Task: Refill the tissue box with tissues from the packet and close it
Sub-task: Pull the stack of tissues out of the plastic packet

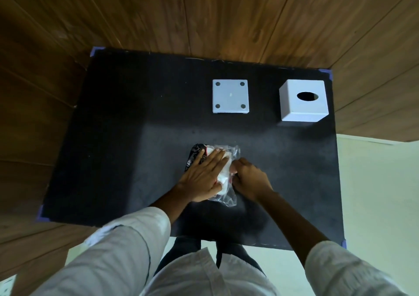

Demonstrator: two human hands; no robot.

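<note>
A clear plastic tissue packet with white tissues and a dark printed end lies at the middle of the black table. My left hand lies flat on top of it, fingers together, pressing it down. My right hand is curled at the packet's right side, fingertips pinching the plastic or the tissues; which one is hidden. The white cube tissue box shell, oval slot facing up, stands at the far right. Its flat square base plate, with a hole in each corner, lies apart to the left of the shell.
The black table top has purple tape at its corners. Wooden panel walls rise behind and to the left. A pale floor shows at the right and below. My legs are at the table's near edge.
</note>
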